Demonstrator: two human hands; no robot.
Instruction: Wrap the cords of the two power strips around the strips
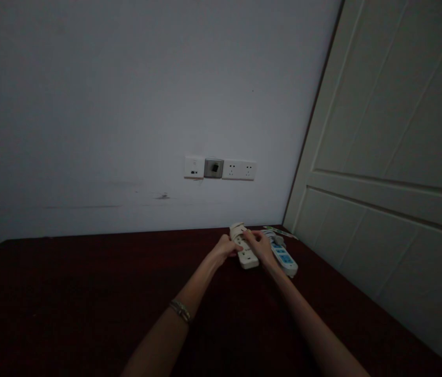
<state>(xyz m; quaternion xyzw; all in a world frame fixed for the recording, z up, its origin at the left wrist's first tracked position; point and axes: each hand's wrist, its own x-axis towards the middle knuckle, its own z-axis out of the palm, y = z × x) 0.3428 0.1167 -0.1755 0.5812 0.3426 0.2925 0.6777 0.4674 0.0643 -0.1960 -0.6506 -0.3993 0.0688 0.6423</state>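
Observation:
A white power strip (247, 257) with its cord wound around the far end is between my two hands, low over the dark red tabletop. My left hand (226, 247) grips its left side, the thumb lying on the socket face. From the right, my right hand (259, 245) closes its fingers on the strip near the wound cord (238, 229). Just beyond my right wrist lies a second power strip (285, 259) with blue socket panels, its grey cord bundled at the far end. Part of that strip is hidden by my right hand.
The dark red tabletop (87, 293) meets a pale wall behind. On the wall are a double socket plate (239, 170), a grey plate (213, 168) and a white plate (194, 167). A white panelled door (385, 220) borders the right side. A flat printed strip (281, 231) lies in the corner.

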